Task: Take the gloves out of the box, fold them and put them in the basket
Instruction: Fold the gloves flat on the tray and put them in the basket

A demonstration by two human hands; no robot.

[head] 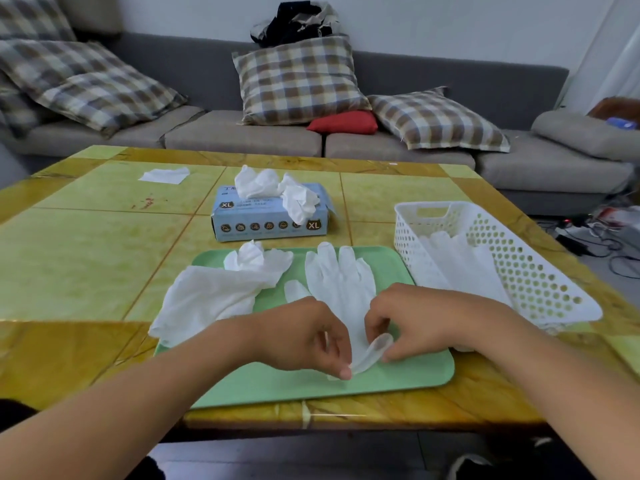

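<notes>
A crumpled glove lies at the left of the green tray, its cuff spilling over the tray's left edge onto the counter. Just right of it a flat glove lies spread on the tray, fingers pointing away from the person, its cuff end lifted between the two hands. The left hand sits over the near left part of this glove, fingers curled, thumb and fingertip pinching the rolled cuff edge low near the tray surface. The right hand is just beside it on the right, fingers bent, also pinching the same cuff edge, which bends up in a small loop between them.

Behind the tray stands the blue glove box, with white gloves bunched out of its top opening. To the right, touching or nearly touching the tray's right edge, stands the white perforated basket; folded gloves lie inside it.

The near strip of the tray in front of the hands is bare green, and the counter to the left of the tray is open yellow surface up to a small white sheet at the far left; the counter's near edge runs just below the tray
</notes>
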